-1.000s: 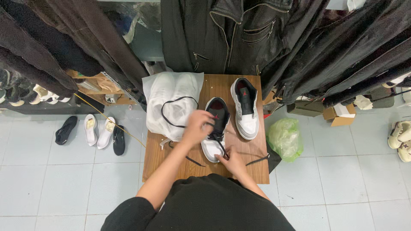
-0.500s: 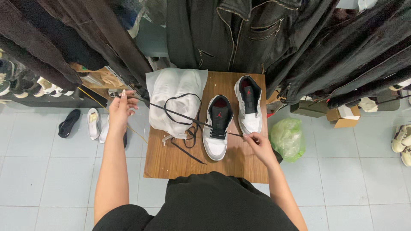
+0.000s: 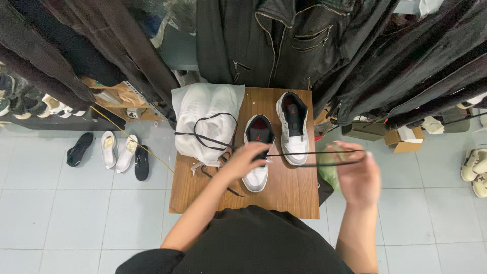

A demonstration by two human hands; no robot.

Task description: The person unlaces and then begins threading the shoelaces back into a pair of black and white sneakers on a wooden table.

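Gripping a black lace [image 3: 304, 152], my right hand [image 3: 357, 175] pulls it taut (blurred) beyond the counter [image 3: 289, 195] edge; my left hand [image 3: 246, 158] pinches it over the near sneaker [image 3: 257, 152]; second sneaker [image 3: 293, 127] and white bag [image 3: 203, 119] behind.

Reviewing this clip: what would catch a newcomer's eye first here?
A black lace stretched taut between the left hand at the near sneaker and the right hand raised off the table's right edge. A second sneaker and a white bag lie behind, under dark jackets.
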